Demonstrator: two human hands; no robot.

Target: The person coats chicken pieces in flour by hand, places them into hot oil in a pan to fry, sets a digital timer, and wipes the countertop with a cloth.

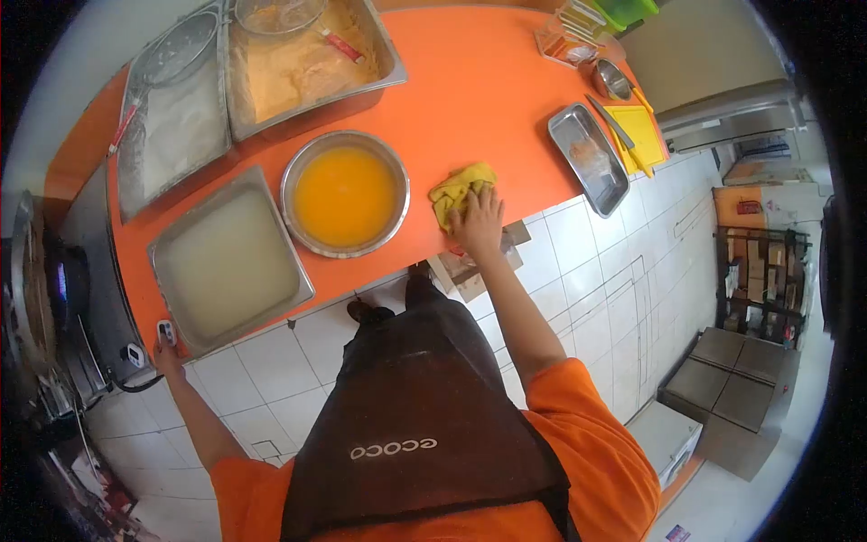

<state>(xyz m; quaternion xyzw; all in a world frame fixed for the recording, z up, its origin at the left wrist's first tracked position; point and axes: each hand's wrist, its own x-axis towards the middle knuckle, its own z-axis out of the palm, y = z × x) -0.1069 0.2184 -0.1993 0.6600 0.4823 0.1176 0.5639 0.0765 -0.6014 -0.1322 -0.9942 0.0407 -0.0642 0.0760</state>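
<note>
My right hand [479,222] lies with its fingers spread on a crumpled yellow cloth [462,188] near the front edge of the orange table [442,90]. At the table's left front corner, my left hand [166,354] has its fingers round a small white device [164,332]. Beside that hand stands a metal tray [230,262] of cloudy pale liquid. A round metal bowl [345,194] of orange liquid sits between the tray and the cloth.
Two deep metal pans of pale powder [185,126] and orange-coloured powder [307,68] stand at the back left, with sieves. To the right are a metal tray [587,158], a knife [610,122] and a yellow board [637,135]. Boxes [470,271] lie below the edge.
</note>
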